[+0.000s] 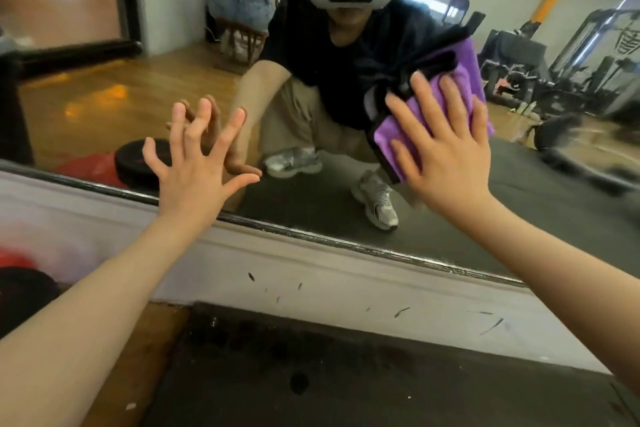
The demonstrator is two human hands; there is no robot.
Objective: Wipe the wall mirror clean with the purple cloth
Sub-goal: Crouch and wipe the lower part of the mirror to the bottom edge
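While the left hand [194, 166] is spread wide with its fingers straight and splayed, its fingertips meet the glass of the wall mirror [104, 97] near the lower frame edge and it holds nothing. Further right, the reflection of a crouching person [332, 80] in a dark shirt fills the middle of the glass. On the right, the right hand [446, 152] lies flat, fingers extended and slightly apart, pressing the purple cloth [460, 80] against the mirror. That cloth sits under the palm and fingers, sticking out above and to the left of them.
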